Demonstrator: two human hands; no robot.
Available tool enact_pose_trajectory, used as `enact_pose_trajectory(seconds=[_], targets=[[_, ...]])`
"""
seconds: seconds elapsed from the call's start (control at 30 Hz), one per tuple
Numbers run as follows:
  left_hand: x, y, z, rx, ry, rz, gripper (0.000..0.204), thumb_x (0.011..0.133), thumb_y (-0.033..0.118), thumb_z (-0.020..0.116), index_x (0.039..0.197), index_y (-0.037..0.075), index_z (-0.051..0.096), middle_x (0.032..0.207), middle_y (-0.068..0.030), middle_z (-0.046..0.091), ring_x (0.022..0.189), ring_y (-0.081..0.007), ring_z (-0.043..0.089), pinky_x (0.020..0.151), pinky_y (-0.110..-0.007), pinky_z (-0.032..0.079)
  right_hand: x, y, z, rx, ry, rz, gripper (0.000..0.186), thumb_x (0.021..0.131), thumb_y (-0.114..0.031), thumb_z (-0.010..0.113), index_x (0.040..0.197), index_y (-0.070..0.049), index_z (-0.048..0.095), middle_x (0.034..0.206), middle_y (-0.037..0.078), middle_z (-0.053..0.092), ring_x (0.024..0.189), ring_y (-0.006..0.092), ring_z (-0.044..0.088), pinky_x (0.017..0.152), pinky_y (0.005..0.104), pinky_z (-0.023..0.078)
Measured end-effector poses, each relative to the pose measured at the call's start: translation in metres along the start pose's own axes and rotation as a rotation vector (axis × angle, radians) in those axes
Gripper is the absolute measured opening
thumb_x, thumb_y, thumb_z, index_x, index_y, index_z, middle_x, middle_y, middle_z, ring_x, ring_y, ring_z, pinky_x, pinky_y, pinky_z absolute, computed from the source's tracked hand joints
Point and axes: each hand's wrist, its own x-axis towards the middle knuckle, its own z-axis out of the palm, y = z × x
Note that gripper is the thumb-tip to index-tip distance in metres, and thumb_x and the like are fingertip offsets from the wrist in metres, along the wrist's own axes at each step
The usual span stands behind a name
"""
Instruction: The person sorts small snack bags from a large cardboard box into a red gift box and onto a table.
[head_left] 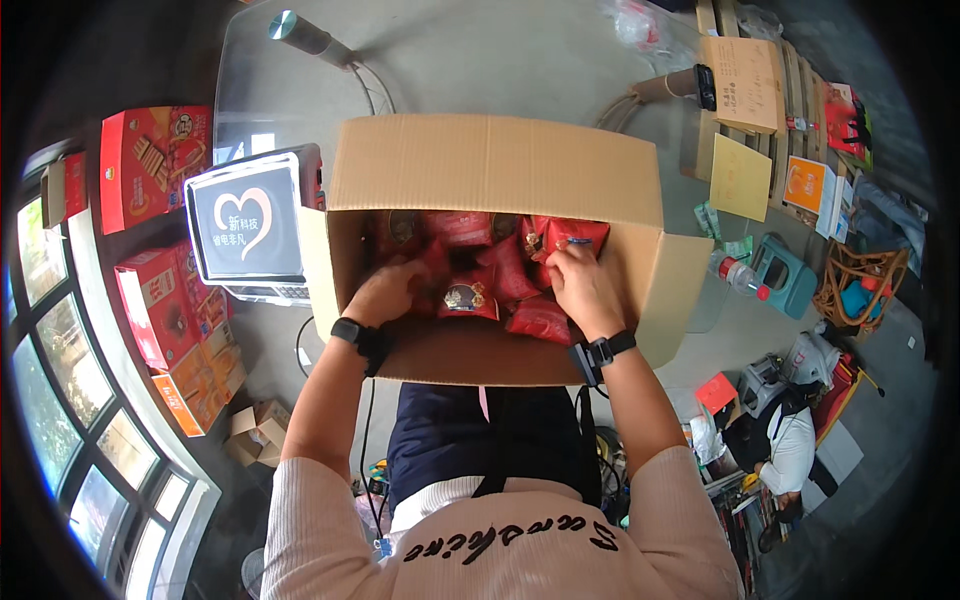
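An open cardboard box (500, 165) stands in front of me, its flaps folded outward. Inside lie several shiny red packets (465, 293), some with a dark and gold printed emblem. My left hand (392, 291) reaches in at the box's left side, its curled fingers on a red packet (432, 265) and partly hidden by it. At the right side, my right hand (580, 280) has its fingers bent together on the upper edge of another red packet (592, 234). Both wrists wear black bands, and both forearms pass over the near flap.
The box rests on a glass table (460, 60). A scale with a display (245, 220) stands close at its left. Red cartons (160, 310) line the window side. To the right are a plastic bottle (738, 275), a teal case (785, 275) and a wicker basket (860, 285).
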Motion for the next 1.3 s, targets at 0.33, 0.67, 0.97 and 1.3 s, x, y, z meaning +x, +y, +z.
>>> enact_pose_trajectory(seconds=[0.33,0.67,0.97,1.3], targets=[[0.010,0.071,0.067,0.507,0.228,0.213,0.025,0.079,0.019,0.059,0.104,0.020,0.061,0.109,-0.0061,0.055,0.099,-0.0263,0.056,0.076,-0.041,0.052,-0.030,-0.001,0.034,-0.195,-0.700,0.217,0.072,0.058,-0.032,0.084,0.117,-0.004,0.053,0.117,0.015,0.058,0.110,0.0340,0.055,0.089,0.0437,0.050],[0.031,0.039,0.078,0.681,-0.143,0.125,0.034,0.077,0.015,0.062,0.111,0.019,0.059,0.126,-0.0097,0.046,0.101,-0.0314,0.058,0.082,-0.042,0.052,-0.038,-0.001,-0.006,-0.298,-0.546,0.270,0.065,0.061,-0.020,0.081,0.115,-0.006,0.050,0.113,0.014,0.057,0.108,0.0327,0.053,0.087,0.0420,0.051],[0.008,0.004,0.094,0.340,-0.156,0.496,0.013,0.079,0.019,0.061,0.090,0.020,0.068,0.114,-0.0061,0.052,0.100,-0.0282,0.057,0.074,-0.039,0.054,-0.046,0.017,0.022,-0.155,-0.621,-0.053,0.009,0.072,-0.004,0.063,0.082,-0.004,0.061,0.107,0.016,0.054,0.103,0.0350,0.054,0.081,0.0442,0.052],[0.029,0.051,0.127,0.647,-0.028,0.058,0.022,0.082,0.017,0.057,0.103,0.019,0.060,0.101,-0.0083,0.053,0.095,-0.0266,0.057,0.069,-0.038,0.055,0.010,-0.005,0.041,0.086,-0.331,0.131,0.023,0.072,-0.007,0.072,0.088,-0.003,0.056,0.094,0.019,0.064,0.090,0.0390,0.062,0.077,0.0437,0.051]])
